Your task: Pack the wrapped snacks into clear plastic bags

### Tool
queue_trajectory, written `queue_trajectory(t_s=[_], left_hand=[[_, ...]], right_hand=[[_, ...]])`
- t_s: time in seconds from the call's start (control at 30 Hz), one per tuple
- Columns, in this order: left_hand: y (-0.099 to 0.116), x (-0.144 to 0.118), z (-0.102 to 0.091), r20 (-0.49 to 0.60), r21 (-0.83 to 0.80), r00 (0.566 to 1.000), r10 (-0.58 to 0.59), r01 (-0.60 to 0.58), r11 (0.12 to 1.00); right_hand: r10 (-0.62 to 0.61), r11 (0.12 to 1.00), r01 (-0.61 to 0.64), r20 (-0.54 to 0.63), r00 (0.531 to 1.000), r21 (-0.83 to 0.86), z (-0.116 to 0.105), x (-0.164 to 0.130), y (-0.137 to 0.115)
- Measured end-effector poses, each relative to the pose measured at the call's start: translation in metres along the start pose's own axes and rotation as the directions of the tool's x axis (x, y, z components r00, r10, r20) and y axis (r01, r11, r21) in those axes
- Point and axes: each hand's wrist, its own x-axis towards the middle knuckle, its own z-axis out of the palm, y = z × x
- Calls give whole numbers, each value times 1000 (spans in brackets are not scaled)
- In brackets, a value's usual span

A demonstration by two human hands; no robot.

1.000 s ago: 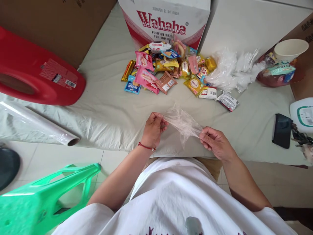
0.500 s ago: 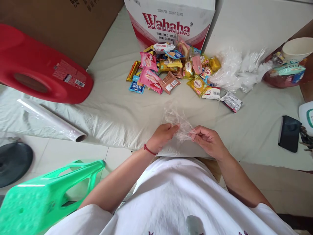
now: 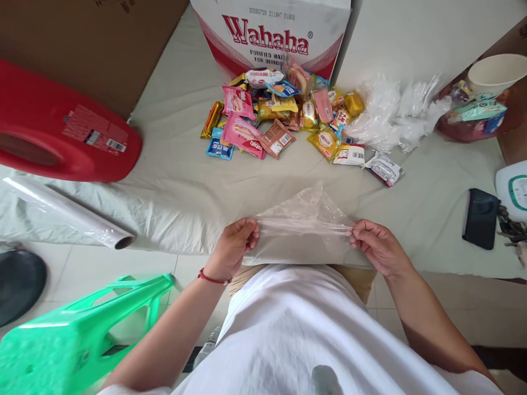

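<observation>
Tension matters: my left hand [image 3: 233,247] and right hand [image 3: 379,247] each pinch one end of the clear plastic bag [image 3: 304,216]; I should pull evenly, gently, over the tabletop [image 3: 181,181].

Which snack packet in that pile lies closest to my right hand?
The white and grey packet at the pile's right end, apart from the rest, lies nearest your right hand; the others sit farther back or left.

Bright, even daylight, soft faint shadows, sharp centre, wide-angle bending at the edges
</observation>
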Motion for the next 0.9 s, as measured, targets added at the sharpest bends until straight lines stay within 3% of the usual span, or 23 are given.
queue_trajectory(t_s=[0.1,0.2,0.27,0.33,0.4,0.47,0.53,0.63,0.73,0.8,0.9], left_hand=[[1,-12,-16,38,163,999,-10,4,987],[10,-17,-21,-57,304,987,152,-128,944],[19,-12,-12,-88,392,948,306,-250,885],[25,0,7,-14,471,904,426,-370,801],[28,16,32,93,521,875,474,-449,726],[27,33,55,185,512,877,443,-471,718],[23,47,69,202,445,882,426,-470,762],[15,55,72,59,333,878,474,-465,820],[9,52,65,-45,254,858,512,-486,836],[7,47,64,-38,211,846,532,-513,832],[5,39,70,4,158,831,556,-549,820]], right_hand=[[-14,1000,15,72,997,-9,-8,-1,1],[-31,999,27,164,986,24,-6,-1,-3],[-52,999,50,193,980,16,0,1,-7],[-70,997,73,214,974,-6,8,2,-10],[-80,995,90,233,969,-32,14,3,-11],[-84,993,101,234,969,-64,15,3,-8],[-84,989,106,197,977,-107,9,2,-2],[-62,963,94,131,989,-253,-10,-2,4],[-14,893,84,159,987,-442,-27,-6,-4],[-83,834,150,148,985,-530,-25,-2,-18],[-278,757,294,119,953,-584,-2,20,-34]])
